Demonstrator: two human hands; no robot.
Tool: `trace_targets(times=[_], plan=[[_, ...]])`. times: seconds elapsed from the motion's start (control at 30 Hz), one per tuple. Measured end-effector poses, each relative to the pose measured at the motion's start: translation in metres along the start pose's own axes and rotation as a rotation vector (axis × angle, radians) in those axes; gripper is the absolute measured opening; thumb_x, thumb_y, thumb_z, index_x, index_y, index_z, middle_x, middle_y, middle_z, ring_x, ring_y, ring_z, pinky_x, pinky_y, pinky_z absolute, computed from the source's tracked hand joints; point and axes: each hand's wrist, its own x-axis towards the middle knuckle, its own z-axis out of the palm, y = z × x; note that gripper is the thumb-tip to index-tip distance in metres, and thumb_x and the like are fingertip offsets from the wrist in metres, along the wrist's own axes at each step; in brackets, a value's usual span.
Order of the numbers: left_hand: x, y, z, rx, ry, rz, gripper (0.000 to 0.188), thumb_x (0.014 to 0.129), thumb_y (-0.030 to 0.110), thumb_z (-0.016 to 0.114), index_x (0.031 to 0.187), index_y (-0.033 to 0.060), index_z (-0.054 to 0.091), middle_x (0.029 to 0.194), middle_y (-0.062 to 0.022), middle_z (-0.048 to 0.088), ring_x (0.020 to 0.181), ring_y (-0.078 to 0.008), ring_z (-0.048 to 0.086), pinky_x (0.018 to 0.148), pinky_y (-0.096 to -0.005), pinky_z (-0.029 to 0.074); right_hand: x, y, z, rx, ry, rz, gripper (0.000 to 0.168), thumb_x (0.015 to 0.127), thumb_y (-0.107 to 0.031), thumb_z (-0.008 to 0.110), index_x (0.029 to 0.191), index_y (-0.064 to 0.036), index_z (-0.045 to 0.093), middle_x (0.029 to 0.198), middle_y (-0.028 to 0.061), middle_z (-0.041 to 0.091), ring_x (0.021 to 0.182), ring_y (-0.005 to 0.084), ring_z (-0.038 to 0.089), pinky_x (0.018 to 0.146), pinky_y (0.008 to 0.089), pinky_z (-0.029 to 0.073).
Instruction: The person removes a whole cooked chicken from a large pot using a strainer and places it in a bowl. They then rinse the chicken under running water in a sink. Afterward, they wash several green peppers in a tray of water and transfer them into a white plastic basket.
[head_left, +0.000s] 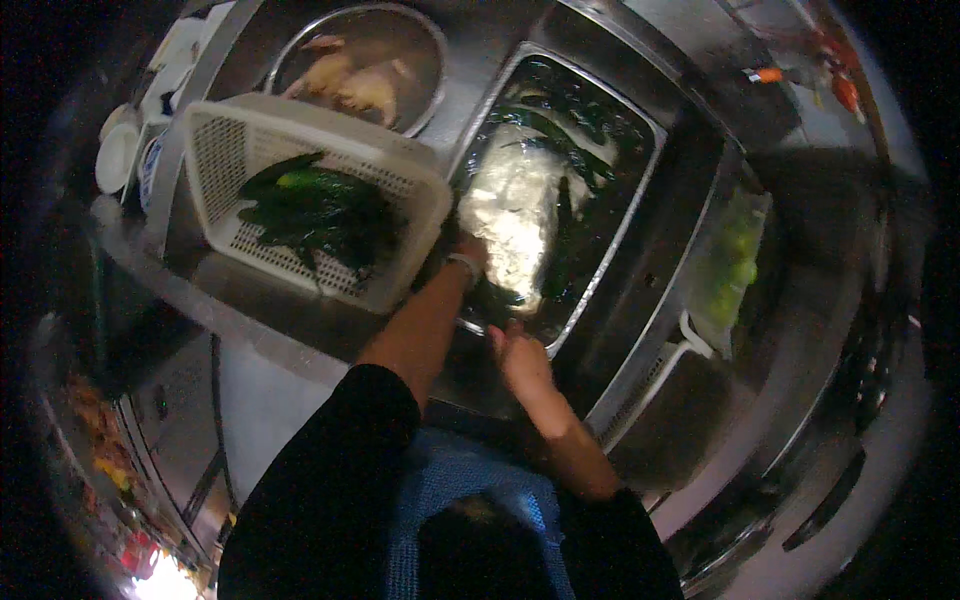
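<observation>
My left hand (469, 253) is at the near left edge of a rectangular metal tray (609, 279) filled with water; its fingers are dark and blurred. Near the tray's closest edge is my right hand (519, 358), thumb and fingers close together; whether it grips something is unclear. Long dark green vegetables (566, 146), perhaps cucumbers, lie in the water. To the left, a tilted white plastic basket (315, 112) holds a heap of similar dark green vegetables (322, 206).
Behind the basket stands a round metal bowl (444, 56) with pale poultry (352, 82) in it. White dishes (116, 157) are at the far left. A clear bag of green produce (735, 259) and a white-handled rack (694, 341) are on the right.
</observation>
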Motion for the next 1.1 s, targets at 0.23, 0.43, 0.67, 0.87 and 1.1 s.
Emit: trace_targets(times=[0.23, 0.43, 0.67, 0.87, 1.1], plan=[[-0.088, 0.058, -0.023, -1.422, -0.14, -0.404, 0.035, 0.093, 0.035, 0.038, 0.073, 0.0065, 0.043, 0.064, -0.0119, 0.049, 0.06, -0.0334, 0.052, 0.064, -0.0488, 0.049, -0.047, 0.029, -0.065, 0.036, 0.165, -0.053, 0.038, 0.086, -0.023, 0.064, 0.117, -0.003, 0.055, 0.093, 0.0225, 0.064, 0.084, 0.0404, 0.062, 0.07, 0.0429, 0.05], [-0.051, 0.018, -0.02, -0.931, -0.133, -0.05, 0.019, 0.087, 0.019, 0.048, 0.093, 0.005, 0.058, 0.09, -0.0161, 0.062, 0.083, -0.0319, 0.061, 0.077, -0.0485, 0.05, -0.077, 0.013, -0.149, 0.191, 0.259, -0.077, 0.037, 0.087, -0.015, 0.063, 0.121, -0.001, 0.055, 0.108, 0.0193, 0.063, 0.097, 0.0293, 0.062, 0.085, 0.0336, 0.046], [-0.095, 0.033, 0.001, 0.65, 0.223, 0.527, 0.032, 0.083, 0.039, 0.054, 0.091, 0.0105, 0.067, 0.097, -0.0129, 0.064, 0.097, -0.0289, 0.059, 0.084, -0.0412, 0.045, -0.036, -0.065, -0.167, 0.471, 0.09, -0.636, 0.05, 0.08, -0.003, 0.057, 0.128, 0.002, 0.048, 0.131, 0.0167, 0.047, 0.122, 0.0282, 0.045, 0.102, 0.0351, 0.033], [-0.091, 0.006, -0.015, 0.979, 0.015, 0.647, 0.042, 0.083, 0.048, 0.053, 0.095, 0.0109, 0.067, 0.101, -0.0134, 0.064, 0.102, -0.0289, 0.058, 0.089, -0.0433, 0.042, 0.008, -0.058, -0.14, 0.635, 0.384, -0.44, 0.03, 0.09, -0.008, 0.052, 0.119, -0.002, 0.057, 0.122, 0.0129, 0.055, 0.114, 0.0249, 0.052, 0.1, 0.0326, 0.037], [-0.116, 0.066, -0.033, 0.886, -0.247, 0.628, 0.065, 0.083, 0.067, 0.041, 0.096, 0.0098, 0.069, 0.098, -0.0158, 0.066, 0.097, -0.0329, 0.061, 0.086, -0.049, 0.043, 0.01, 0.047, -0.039, 0.933, 0.307, 0.024, 0.017, 0.094, -0.011, 0.053, 0.107, -0.003, 0.06, 0.103, 0.0062, 0.063, 0.098, 0.014, 0.056, 0.09, 0.0273, 0.042]])
